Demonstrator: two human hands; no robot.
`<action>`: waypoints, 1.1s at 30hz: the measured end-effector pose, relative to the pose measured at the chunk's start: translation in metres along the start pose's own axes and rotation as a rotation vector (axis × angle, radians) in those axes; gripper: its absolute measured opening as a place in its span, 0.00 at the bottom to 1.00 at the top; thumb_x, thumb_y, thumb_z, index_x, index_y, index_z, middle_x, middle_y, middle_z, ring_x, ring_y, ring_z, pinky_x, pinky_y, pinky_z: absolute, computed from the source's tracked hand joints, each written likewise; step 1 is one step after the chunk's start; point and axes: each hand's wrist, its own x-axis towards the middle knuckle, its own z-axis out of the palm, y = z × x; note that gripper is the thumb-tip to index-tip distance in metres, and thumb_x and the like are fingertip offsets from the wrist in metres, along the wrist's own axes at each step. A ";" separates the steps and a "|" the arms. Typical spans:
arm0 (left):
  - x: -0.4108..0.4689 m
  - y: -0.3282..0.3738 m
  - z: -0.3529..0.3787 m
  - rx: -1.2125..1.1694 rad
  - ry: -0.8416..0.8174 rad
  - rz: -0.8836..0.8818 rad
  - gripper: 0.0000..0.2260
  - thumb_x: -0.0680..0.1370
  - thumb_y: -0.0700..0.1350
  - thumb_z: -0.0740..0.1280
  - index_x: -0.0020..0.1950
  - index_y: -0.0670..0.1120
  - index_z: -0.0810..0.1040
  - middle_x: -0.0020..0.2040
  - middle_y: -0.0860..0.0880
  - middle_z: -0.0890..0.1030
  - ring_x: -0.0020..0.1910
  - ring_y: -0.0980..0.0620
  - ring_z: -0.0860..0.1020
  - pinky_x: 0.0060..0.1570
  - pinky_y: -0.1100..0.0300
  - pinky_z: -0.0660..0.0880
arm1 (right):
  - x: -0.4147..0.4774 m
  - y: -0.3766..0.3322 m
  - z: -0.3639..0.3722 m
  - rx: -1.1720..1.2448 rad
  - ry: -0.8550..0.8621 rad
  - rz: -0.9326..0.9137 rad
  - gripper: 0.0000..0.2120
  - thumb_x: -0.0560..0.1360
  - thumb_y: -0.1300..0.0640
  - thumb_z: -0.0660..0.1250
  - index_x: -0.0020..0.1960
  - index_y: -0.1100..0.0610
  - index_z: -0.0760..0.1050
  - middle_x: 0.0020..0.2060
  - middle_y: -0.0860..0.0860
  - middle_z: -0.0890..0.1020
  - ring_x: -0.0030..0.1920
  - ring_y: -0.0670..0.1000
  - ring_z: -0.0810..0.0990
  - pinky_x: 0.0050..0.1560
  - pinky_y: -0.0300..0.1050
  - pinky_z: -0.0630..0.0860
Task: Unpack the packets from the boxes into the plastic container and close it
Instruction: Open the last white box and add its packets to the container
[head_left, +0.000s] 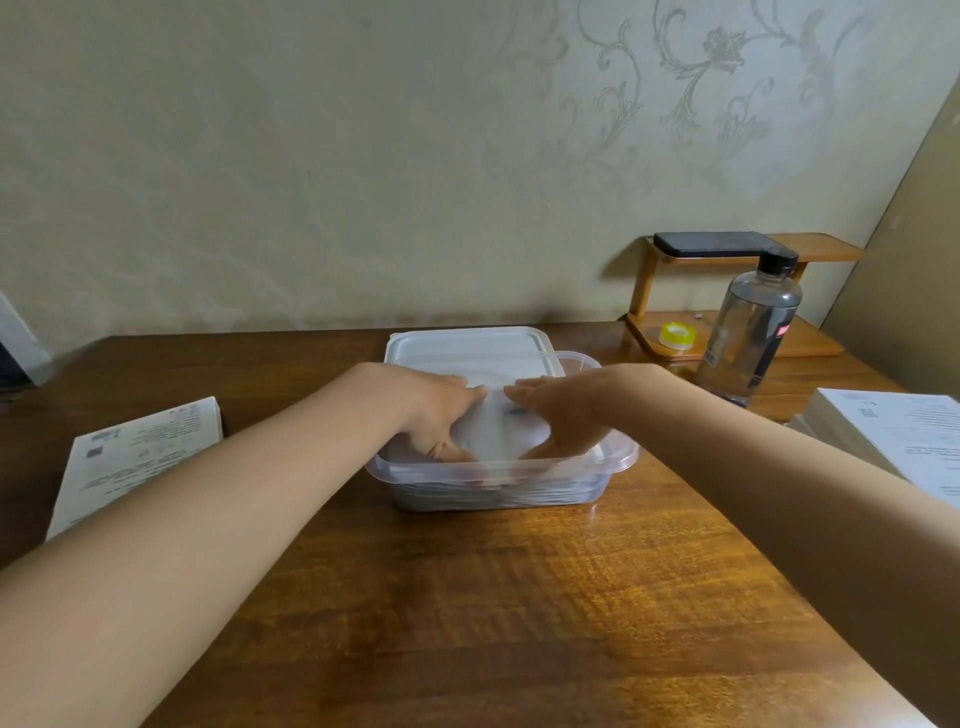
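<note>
**Clear plastic container mid-worktop, both hands inside**

The container stands open at the middle of the brown wooden worktop, its long axis running left to right across the view. White packets fill it; darker layers show through its front wall. The left hand and right hand lie flat on the top packet, fingers straight and pressing, fingertips nearly meeting, gripping nothing. The white rectangular lid lies just behind the container, off it. A flat white box at left carries square codes and small print too fine to read; stacked white boxes at right likewise. A clear bottle with a black cap bears a red label and barcode, unreadable
</note>
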 end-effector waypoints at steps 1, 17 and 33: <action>-0.002 -0.002 -0.003 0.004 -0.013 -0.007 0.43 0.76 0.63 0.71 0.83 0.57 0.49 0.76 0.51 0.66 0.69 0.45 0.71 0.64 0.49 0.76 | -0.002 0.001 -0.002 -0.007 -0.013 0.017 0.47 0.74 0.35 0.67 0.82 0.52 0.45 0.79 0.52 0.61 0.76 0.57 0.64 0.73 0.56 0.64; -0.005 -0.011 -0.001 -0.052 -0.010 -0.013 0.46 0.72 0.67 0.72 0.82 0.60 0.49 0.80 0.53 0.64 0.72 0.44 0.71 0.64 0.47 0.77 | 0.002 0.001 -0.002 -0.058 -0.001 0.007 0.50 0.71 0.31 0.68 0.82 0.52 0.47 0.76 0.54 0.66 0.72 0.58 0.70 0.70 0.56 0.70; -0.006 -0.005 0.001 -0.164 0.043 0.019 0.45 0.72 0.64 0.74 0.82 0.63 0.52 0.79 0.55 0.64 0.72 0.45 0.70 0.66 0.48 0.75 | 0.008 0.003 0.000 0.071 0.022 -0.036 0.48 0.70 0.32 0.70 0.81 0.47 0.51 0.76 0.50 0.67 0.74 0.56 0.67 0.74 0.56 0.65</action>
